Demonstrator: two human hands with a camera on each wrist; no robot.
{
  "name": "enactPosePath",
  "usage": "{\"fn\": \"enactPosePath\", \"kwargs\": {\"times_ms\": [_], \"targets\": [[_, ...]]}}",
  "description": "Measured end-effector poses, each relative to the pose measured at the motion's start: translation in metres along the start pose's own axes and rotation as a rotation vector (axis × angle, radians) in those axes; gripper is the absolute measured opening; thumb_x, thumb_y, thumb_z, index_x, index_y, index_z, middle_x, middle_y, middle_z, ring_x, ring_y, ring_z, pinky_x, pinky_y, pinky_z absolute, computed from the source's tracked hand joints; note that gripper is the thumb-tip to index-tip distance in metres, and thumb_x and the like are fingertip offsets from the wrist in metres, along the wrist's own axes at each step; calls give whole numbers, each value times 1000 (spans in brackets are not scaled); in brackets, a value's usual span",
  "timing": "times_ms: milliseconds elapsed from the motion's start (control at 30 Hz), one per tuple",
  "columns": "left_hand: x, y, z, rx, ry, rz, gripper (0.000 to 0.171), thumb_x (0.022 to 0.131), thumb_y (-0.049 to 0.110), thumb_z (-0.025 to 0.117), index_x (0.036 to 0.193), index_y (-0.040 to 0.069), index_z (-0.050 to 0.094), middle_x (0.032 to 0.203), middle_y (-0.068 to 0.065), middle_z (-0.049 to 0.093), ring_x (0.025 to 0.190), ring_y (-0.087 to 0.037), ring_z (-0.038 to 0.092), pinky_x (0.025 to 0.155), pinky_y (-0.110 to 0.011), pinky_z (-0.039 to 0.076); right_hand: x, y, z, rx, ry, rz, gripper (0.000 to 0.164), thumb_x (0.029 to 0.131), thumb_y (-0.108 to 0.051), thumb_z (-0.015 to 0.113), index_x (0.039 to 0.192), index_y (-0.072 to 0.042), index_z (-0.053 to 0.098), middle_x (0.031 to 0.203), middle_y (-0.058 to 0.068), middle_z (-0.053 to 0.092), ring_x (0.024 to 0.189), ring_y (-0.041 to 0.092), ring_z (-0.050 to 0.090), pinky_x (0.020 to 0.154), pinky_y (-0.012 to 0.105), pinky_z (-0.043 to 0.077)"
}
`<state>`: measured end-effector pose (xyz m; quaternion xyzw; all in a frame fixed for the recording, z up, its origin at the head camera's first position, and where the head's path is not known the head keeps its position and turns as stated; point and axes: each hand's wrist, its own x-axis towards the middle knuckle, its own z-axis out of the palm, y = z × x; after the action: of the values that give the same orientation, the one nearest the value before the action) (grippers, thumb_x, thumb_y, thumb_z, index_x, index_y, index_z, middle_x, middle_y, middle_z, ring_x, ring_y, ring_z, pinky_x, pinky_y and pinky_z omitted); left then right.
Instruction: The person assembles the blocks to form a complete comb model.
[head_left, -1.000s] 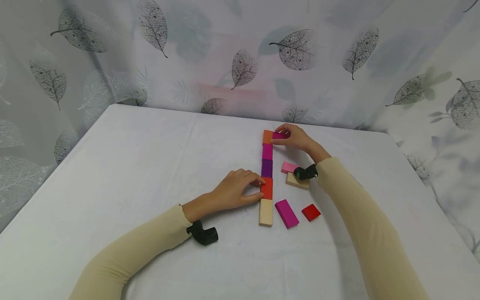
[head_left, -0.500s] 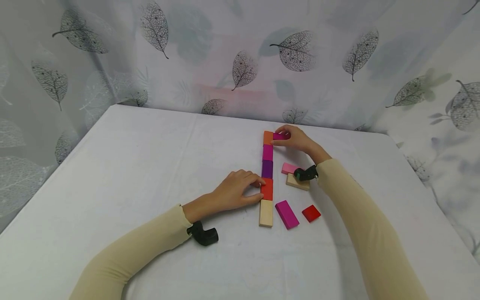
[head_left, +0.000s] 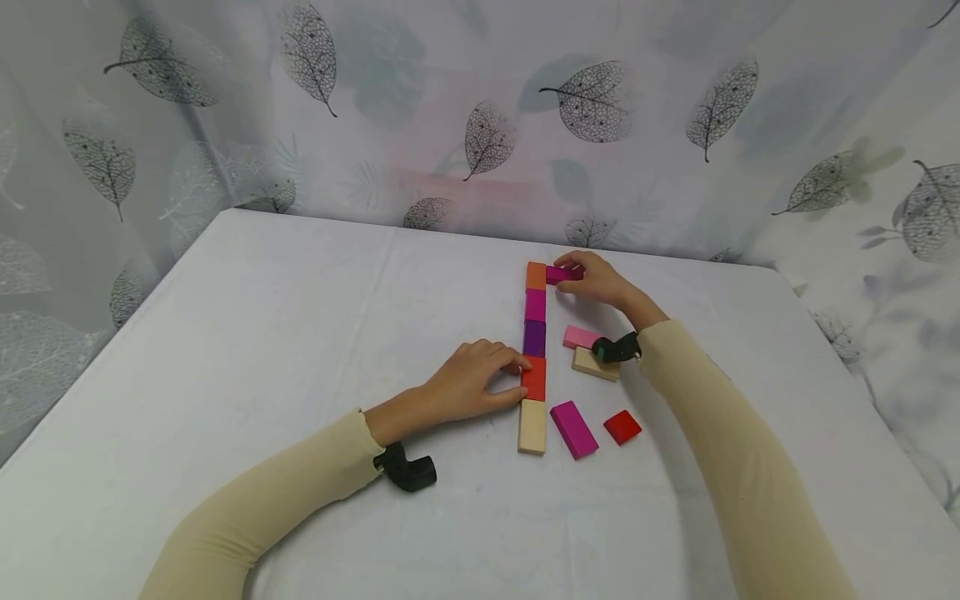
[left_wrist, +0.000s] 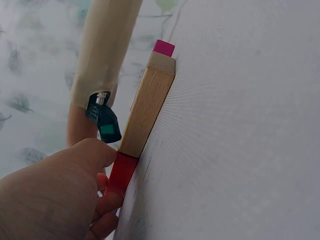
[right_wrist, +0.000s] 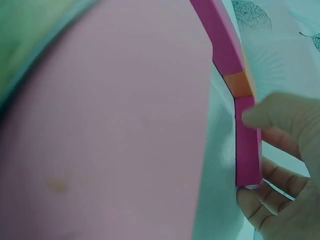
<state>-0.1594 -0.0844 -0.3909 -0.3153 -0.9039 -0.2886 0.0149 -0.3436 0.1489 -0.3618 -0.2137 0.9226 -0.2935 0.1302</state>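
In the head view, a line of blocks runs away from the person: a plain wooden block [head_left: 532,427], a red-orange block [head_left: 534,378], a purple block [head_left: 535,338], a magenta block [head_left: 536,305] and an orange block [head_left: 536,276]. My left hand [head_left: 467,385] holds the red-orange block at its left side with thumb and fingers. At the far end, another magenta block [right_wrist: 247,150] meets the orange block's right side at a corner. My right hand [head_left: 595,278] pinches it, the thumb on its near face and fingers at its outer end and behind.
Right of the line lie a pink block [head_left: 579,337], a second wooden block [head_left: 594,364], a loose magenta block [head_left: 574,430] and a small red block [head_left: 622,427]. A white cloth covers the table [head_left: 300,317]; a leaf-patterned curtain [head_left: 420,108] hangs behind it.
My right hand has slid slightly right along the end magenta block, so its thumb sits farther from the orange block. The left hand and the line of blocks stay put.
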Motion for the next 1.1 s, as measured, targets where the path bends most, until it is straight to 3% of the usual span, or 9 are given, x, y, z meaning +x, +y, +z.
{"fn": "enactPosePath", "kwargs": {"times_ms": [200, 867, 1100], "targets": [[0, 0, 1, 7, -2, -2, 33, 91, 33, 65, 119, 16, 63, 107, 3, 64, 106, -13, 56, 93, -38, 42, 0, 2, -2, -2, 2, 5, 41, 94, -7, 55, 134, 2, 51, 130, 26, 51, 114, 38, 46, 96, 46, 44], [1, -1, 2, 1, -10, -9, 34, 91, 34, 66, 120, 17, 63, 107, 4, 64, 106, -12, 56, 93, -38, 42, -7, 2, -4, 79, -3, 54, 45, 97, -11, 55, 139, -1, 46, 139, 24, 45, 127, 39, 41, 103, 52, 40], [0, 0, 1, 3, -3, -7, 34, 91, 33, 67, 120, 15, 63, 108, 3, 64, 106, -14, 57, 94, -39, 42, -13, 2, -5, 80, 4, 21, 44, 97, -11, 55, 139, 0, 47, 142, 24, 41, 129, 41, 39, 105, 54, 36]]}}
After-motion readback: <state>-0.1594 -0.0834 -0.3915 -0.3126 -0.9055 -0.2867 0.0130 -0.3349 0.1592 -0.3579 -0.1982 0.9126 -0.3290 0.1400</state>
